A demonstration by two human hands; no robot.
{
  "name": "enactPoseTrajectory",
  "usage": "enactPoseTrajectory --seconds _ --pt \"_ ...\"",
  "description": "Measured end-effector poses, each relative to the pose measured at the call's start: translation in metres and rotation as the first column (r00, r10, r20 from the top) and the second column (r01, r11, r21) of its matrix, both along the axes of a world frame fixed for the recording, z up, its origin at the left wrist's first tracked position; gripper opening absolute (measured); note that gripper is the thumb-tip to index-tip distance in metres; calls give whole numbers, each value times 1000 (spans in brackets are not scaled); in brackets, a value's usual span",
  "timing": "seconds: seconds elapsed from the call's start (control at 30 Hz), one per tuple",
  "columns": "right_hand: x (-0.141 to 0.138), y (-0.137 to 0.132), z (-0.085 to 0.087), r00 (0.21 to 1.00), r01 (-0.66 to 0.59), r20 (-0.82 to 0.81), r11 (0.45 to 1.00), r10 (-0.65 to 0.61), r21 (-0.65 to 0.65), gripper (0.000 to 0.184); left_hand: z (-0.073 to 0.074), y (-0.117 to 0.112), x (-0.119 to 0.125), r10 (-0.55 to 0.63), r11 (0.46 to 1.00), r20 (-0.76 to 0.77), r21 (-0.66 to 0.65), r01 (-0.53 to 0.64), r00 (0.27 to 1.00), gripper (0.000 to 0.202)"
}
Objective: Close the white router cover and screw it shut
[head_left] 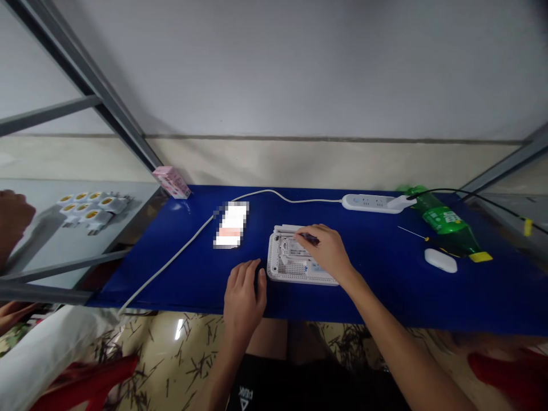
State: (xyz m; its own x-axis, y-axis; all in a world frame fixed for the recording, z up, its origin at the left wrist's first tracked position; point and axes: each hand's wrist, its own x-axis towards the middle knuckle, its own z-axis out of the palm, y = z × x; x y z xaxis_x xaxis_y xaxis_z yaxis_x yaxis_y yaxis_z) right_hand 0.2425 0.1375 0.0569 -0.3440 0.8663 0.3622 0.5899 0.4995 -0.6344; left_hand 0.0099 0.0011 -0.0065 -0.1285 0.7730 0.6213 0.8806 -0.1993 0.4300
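Pinching a dark slim tool (311,238) with the right hand (327,251), fingers closed around it, tip down on the upper part of a white vented box (291,265). Flat on the blue table top (385,285), that box, near the front edge and about midway along. Just to its left, palm down on the blue, the left hand (244,294), fingers stretched out side by side, gripping nothing; a dark patch by the fingertips, too unclear to name. Further back and left, a phone (231,224) with a lit screen, and past it a white cable (180,254) running up to a white power strip (368,202) at the rear edge. To the right, well apart from the box, a green bottle (445,222) on its side, a thin screwdriver (428,240) and a small white case (440,261). At the rear left corner, a pink carton (171,181). On the grey shelf beyond, a cluster of lamp sockets (92,206), with another person's hand (12,220) at the far left edge.
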Motion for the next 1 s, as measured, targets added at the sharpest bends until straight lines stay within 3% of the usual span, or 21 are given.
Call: enactPoseTrajectory --seconds 0.53,0.8,1.0 --pt "0 -4 1 999 5 -41 1000 -5 -2 30 -8 1 -10 -32 999 -67 -1 32 997 31" --pt "-2 0 -3 1000 18 -11 1000 -18 -3 24 -3 1 -5 -18 1000 -66 2 18 998 28" --pt "-6 6 -6 999 23 30 1000 -22 -6 32 -3 2 -2 -4 1000 -34 17 5 999 27"
